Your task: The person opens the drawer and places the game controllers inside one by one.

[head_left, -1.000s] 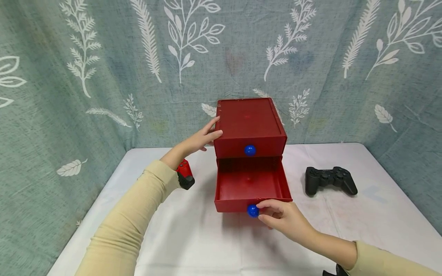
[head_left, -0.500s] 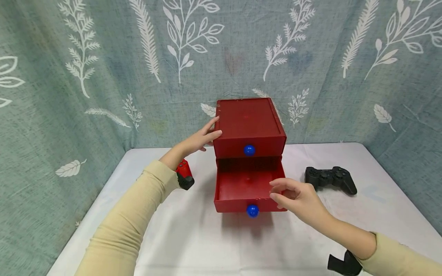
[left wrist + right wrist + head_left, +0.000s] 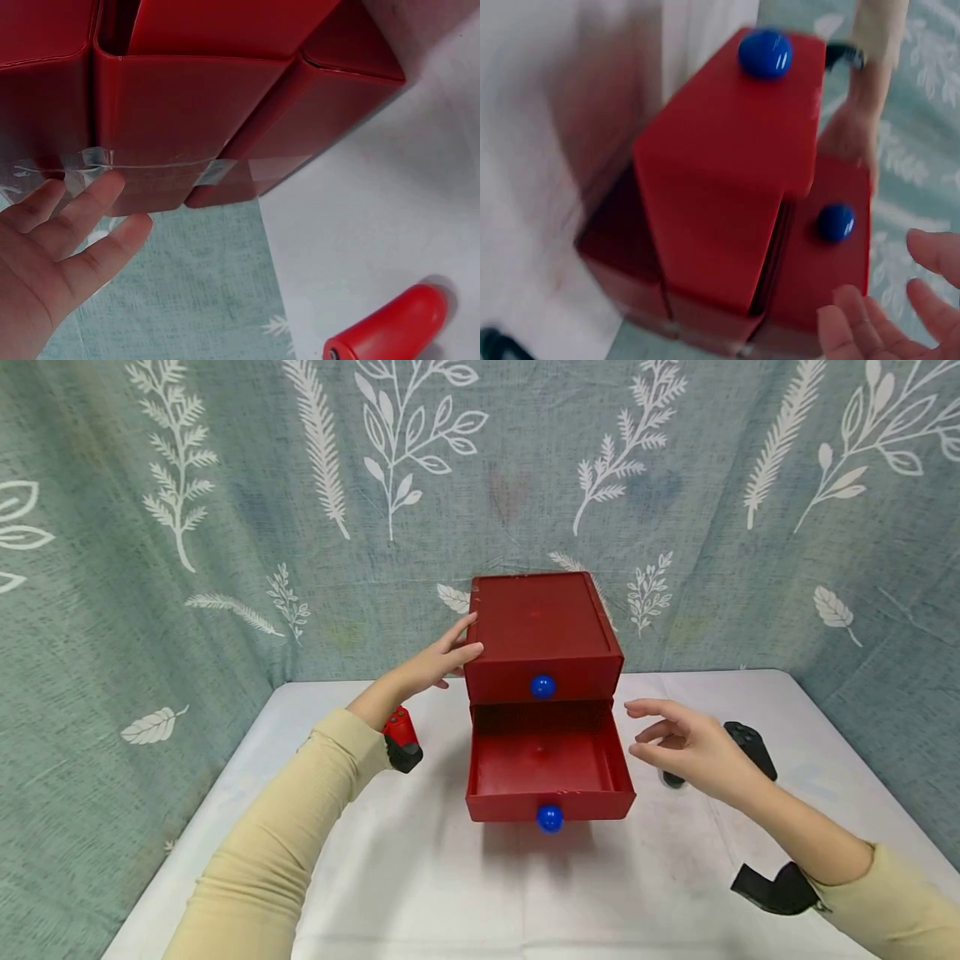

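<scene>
A red drawer cabinet (image 3: 542, 610) stands mid-table in the head view. Its top drawer is closed, with a blue knob (image 3: 543, 687) in front. Below that, a red drawer (image 3: 540, 764) is pulled out, nothing seen inside; it has its own blue knob (image 3: 551, 818). My left hand (image 3: 427, 667) rests on the cabinet's upper left edge with fingers spread. To the right of the pulled-out drawer my right hand (image 3: 697, 750) hovers, fingers loosely bent around nothing. It partly covers a black game controller (image 3: 750, 747). In the right wrist view both knobs show, the lower drawer's knob (image 3: 765, 54) sticking out farthest.
A red game controller (image 3: 401, 727) lies left of the cabinet, partly hidden by my left wrist; it also appears as a red handle (image 3: 397, 326) in the left wrist view. Clear tape (image 3: 150, 169) runs along the cabinet's side. A patterned curtain (image 3: 510, 460) hangs behind the white table (image 3: 420, 877).
My right hand has let go of the lower drawer's blue knob and moved up and to the right, toward the black controller. The left hand and the drawer have stayed put.
</scene>
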Tool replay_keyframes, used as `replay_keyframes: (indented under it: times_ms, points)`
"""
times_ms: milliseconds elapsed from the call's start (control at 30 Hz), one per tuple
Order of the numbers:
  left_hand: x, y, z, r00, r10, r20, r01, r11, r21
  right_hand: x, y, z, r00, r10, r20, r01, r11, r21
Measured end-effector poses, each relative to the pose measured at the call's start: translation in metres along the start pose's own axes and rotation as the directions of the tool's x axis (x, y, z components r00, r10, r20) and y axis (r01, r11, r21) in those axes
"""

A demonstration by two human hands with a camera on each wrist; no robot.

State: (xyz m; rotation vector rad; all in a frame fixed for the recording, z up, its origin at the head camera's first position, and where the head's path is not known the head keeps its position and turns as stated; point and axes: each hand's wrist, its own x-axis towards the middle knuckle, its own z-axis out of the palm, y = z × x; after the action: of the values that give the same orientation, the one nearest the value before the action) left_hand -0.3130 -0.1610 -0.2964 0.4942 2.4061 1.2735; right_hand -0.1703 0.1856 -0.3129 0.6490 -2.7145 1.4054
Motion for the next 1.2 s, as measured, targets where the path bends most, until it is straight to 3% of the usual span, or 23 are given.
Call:
replay_keyframes:
  times_ms: [167,367,633,1000,1200]
  points:
    - [-0.001,0.001,0.000,1.000,0.005,-0.001,-0.005,1.000,-0.008,0.007,0.013,-0.015,0.997,-0.034,-0.075,0.031,0.999,-0.039]
    - [-0.001,0.001,0.000,1.000,0.010,-0.006,-0.010,1.000,-0.007,0.013,0.032,-0.033,0.995,-0.038,-0.090,0.027,0.992,-0.119]
    - [-0.001,0.001,0.000,1.000,0.023,0.004,-0.023,1.000,-0.001,0.017,0.061,-0.058,0.987,0.043,-0.153,-0.063,0.990,-0.126]
    - [-0.001,0.002,0.000,1.000,0.007,-0.002,-0.007,1.000,-0.001,0.016,0.091,-0.077,0.981,0.163,-0.102,-0.176,0.975,-0.136]
    - [-0.002,0.001,0.001,1.000,0.011,0.000,-0.011,1.000,0.003,0.014,0.107,-0.081,0.984,0.157,-0.087,-0.170,0.969,-0.179]
